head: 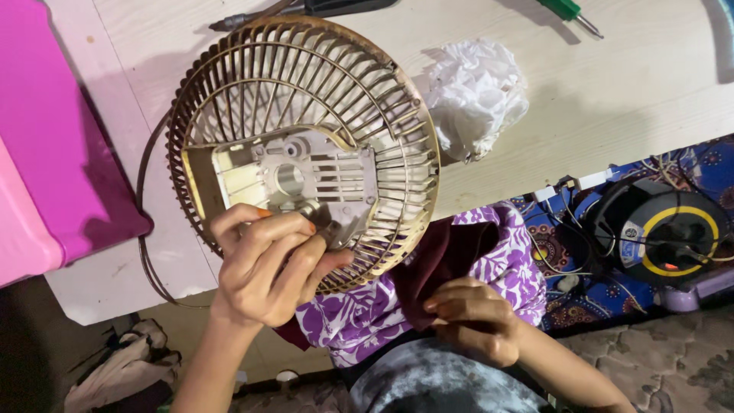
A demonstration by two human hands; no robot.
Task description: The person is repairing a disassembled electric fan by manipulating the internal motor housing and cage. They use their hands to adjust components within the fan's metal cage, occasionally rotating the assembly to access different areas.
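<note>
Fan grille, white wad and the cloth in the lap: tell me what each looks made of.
The fan grille looks like moulded plastic, beige and dulled with brown grime on its thin ribs. The white wad looks like crumpled tissue or thin paper, given its sharp creases, though it could be thin plastic. The cloth is soft woven fabric, purple with white flowers, folding loosely.

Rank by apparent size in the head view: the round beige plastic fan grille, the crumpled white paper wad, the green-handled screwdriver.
1. Round beige plastic fan grille, held by the left hand, clearly largest, though nearer the camera.
2. Crumpled white paper wad.
3. Green-handled screwdriver, smallest as seen; the frame edge cuts it off.
</note>
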